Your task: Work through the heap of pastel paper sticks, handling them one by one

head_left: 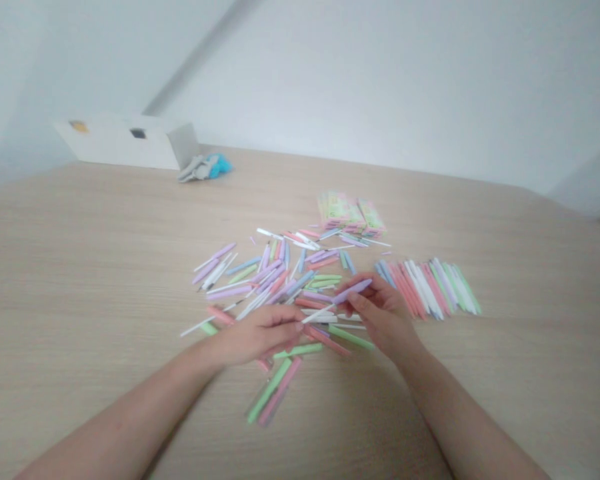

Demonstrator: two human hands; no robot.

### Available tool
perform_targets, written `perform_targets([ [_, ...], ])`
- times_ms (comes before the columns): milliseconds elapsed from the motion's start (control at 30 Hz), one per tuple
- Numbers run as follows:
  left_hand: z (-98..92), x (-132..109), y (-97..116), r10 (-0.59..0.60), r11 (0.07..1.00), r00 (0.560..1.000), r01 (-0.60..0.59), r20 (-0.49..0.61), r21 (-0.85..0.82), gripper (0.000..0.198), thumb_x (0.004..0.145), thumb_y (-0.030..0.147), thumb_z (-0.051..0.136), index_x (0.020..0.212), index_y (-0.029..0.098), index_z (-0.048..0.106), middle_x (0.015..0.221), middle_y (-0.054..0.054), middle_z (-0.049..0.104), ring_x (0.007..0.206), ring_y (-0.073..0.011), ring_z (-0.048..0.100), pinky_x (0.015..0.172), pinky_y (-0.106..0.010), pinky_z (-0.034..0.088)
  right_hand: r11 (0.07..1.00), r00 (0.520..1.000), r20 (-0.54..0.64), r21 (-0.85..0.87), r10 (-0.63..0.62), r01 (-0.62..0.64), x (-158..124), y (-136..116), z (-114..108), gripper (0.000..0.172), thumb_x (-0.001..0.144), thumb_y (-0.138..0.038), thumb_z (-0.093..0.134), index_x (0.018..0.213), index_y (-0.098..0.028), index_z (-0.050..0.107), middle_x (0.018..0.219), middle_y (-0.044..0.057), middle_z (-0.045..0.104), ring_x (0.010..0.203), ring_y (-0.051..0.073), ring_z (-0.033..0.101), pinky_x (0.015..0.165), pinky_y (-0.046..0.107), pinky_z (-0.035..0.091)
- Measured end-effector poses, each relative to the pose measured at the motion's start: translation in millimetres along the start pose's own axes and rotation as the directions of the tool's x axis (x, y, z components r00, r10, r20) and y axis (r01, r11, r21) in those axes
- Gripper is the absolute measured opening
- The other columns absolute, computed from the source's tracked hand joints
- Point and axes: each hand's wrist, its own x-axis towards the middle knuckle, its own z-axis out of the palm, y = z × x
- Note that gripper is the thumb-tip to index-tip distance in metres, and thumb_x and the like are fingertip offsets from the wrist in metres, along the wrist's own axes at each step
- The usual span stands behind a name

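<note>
A scattered heap of pastel pens and pen parts (280, 277) in purple, pink, green, blue and white lies on the wooden table (80, 267). My left hand (260, 337) rests on the heap, fingers pinched on the white end of a thin refill. My right hand (380, 310) grips a purple pen (353, 290) whose white tip points toward my left hand. The two hands hold the pen between them, just above the heap.
A tidy row of assembled pens (430, 287) lies to the right of my hand. Packets of pens (350, 213) sit behind the heap. At the far left stand a white box (125, 140) and a grey-and-blue cloth (205, 167).
</note>
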Motion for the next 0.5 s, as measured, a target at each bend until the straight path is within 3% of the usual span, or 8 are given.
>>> perform_targets([
  [267, -0.2, -0.4, 0.9, -0.018, 1.000, 1.000, 0.018, 0.000, 0.024, 0.034, 0.088, 0.045, 0.048, 0.097, 0.014, 0.059, 0.065, 0.005, 0.042, 0.054, -0.0056, 0.041, 0.042, -0.013, 0.035, 1.000, 0.997, -0.077, 0.031, -0.002, 0.004, 1.1, -6.8, -2.9, 0.015, 0.075, -0.029, 0.070, 0.084, -0.021, 0.061, 0.080, 0.001, 0.070, 0.066, 0.013, 0.063, 0.057, 0.025, 0.049],
  [500, -0.8, -0.9, 0.9, -0.010, 0.999, 1.000, 0.010, -0.003, 0.039, 0.036, 0.088, 0.046, 0.047, 0.098, 0.014, 0.060, 0.066, 0.004, 0.043, 0.055, -0.0060, 0.042, 0.043, -0.012, 0.036, 0.996, 0.999, 0.039, -0.083, 0.016, -0.013, -1.8, -3.7, -1.2, 0.012, 0.079, -0.027, 0.067, 0.086, -0.020, 0.061, 0.082, 0.002, 0.070, 0.066, 0.013, 0.064, 0.059, 0.025, 0.051],
])
